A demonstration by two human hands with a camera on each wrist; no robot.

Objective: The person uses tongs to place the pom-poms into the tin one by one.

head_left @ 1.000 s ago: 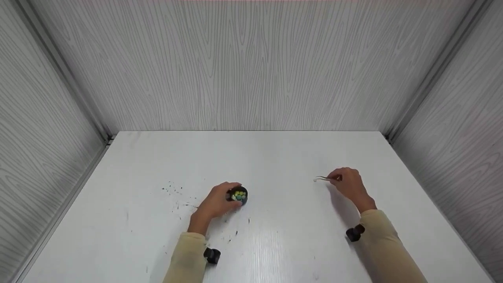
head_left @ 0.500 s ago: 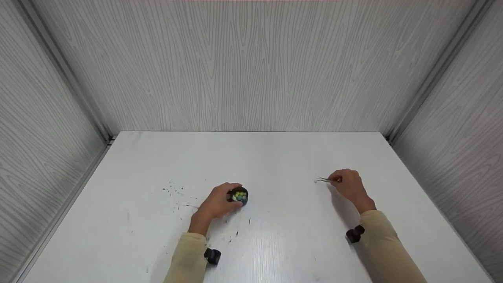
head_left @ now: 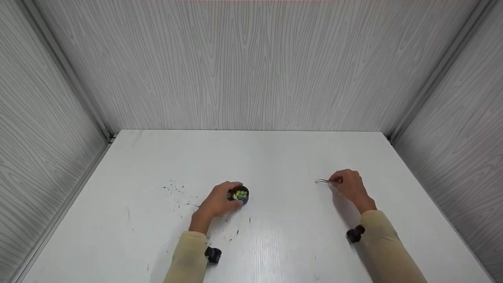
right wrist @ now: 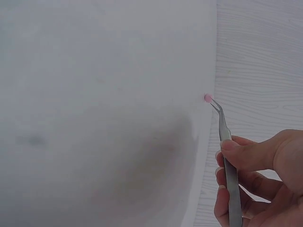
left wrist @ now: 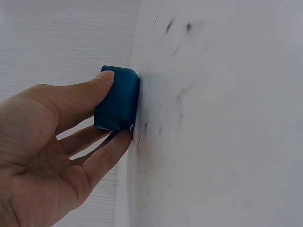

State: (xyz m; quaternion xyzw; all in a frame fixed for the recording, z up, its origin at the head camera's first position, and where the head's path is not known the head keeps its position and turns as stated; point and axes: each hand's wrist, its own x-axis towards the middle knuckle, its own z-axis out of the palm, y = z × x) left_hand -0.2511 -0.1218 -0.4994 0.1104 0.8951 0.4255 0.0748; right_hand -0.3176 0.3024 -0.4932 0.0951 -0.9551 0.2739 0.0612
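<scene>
A small teal cup (left wrist: 116,97) stands on the white table, and my left hand (head_left: 218,199) grips its side between thumb and fingers. Several yellow, green and bluish beads (head_left: 241,194) lie inside it. To the right, my right hand (head_left: 349,188) pinches steel tweezers (right wrist: 231,182) with bent tips pointing left. At those tips is one small pink bead (right wrist: 208,98), on or just above the table; whether it is firmly clasped I cannot tell. The right hand's lower fingers curl behind the tweezers' handle.
The white table (head_left: 283,157) carries dark specks and smudges (head_left: 173,186), mostly around the left hand. Pale wood-grain panels (head_left: 251,67) rise at the back and both sides. Black wrist cameras (head_left: 213,255) sit on both sleeves.
The tips of the tweezers have drawn closer together at the bead. My left hand and the cup stay in place; the head view shifts only slightly.
</scene>
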